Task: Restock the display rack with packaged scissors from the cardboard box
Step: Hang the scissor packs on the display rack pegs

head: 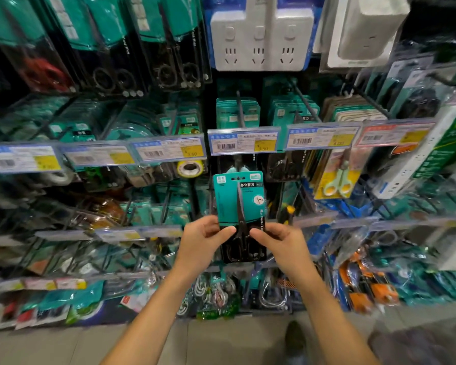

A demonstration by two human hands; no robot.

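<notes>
Two hands grip one scissors pack (238,206), held upright before the rack (148,233). The left hand (203,238) pinches its lower left edge, the right hand (277,241) its lower right, thumbs on the front. The pack's top sits just below a price tag (244,140), under a peg (240,111) of similar packs.

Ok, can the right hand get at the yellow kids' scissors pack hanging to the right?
Probably not yet: the right hand shares its grip on the scissors pack with the left hand. The yellow pack hangs unobstructed.
</notes>
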